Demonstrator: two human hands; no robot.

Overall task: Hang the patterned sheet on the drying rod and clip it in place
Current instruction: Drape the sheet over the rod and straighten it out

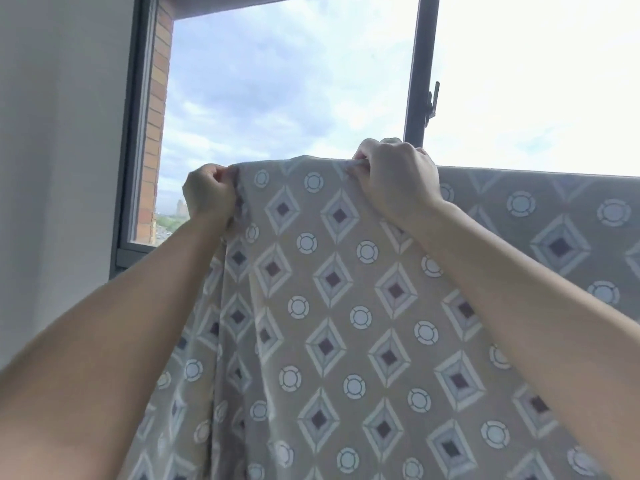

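Observation:
The patterned sheet [329, 306], beige with diamonds and circles, hangs in front of me and fills the lower middle and right of the view. Its top fold runs level from the centre to the right edge, draped over something hidden beneath it; no rod shows. My left hand [207, 195] is closed on the sheet's upper left corner. Further right, my right hand [394, 178] pinches the top fold. Both arms are raised. No clip is visible.
An open window with a dark frame [414, 71] stands behind the sheet, showing cloudy sky. A window handle [433, 103] sticks out on the frame above my right hand. A brick reveal [154, 116] and a white wall [59, 133] are at left.

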